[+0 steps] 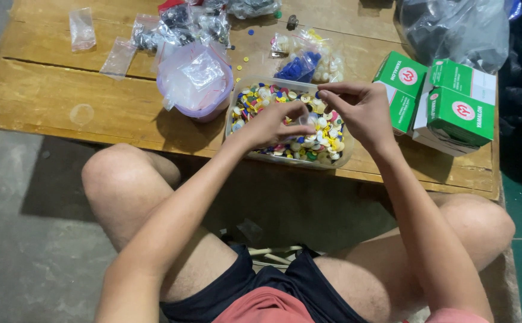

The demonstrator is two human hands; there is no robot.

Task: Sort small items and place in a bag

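Buttons [255,101] of many colours are being kept in a clear plastic tub [346,160] at the centre of the frame, on the near edge of a wooden table [46,101]. Both hands are being held directly above the tub, so the heap is lying straight below them, with no clear long axis to it. The left hand [273,122] is being held lower and closer to the heap, its fingers curled in toward a pinch; a small pale piece seems to be caught at its fingertips, though this cannot be told for sure. The right hand [359,110] is being held a little higher, at the tub's right end, thumb and forefinger drawn together at the upper left of the hand, and whether anything is being gripped there cannot be told. 1 lilac bowl [204,110] stuffed with small clear bags is being kept just left of the tub, and green boxes [452,104] are being stacked to the right.
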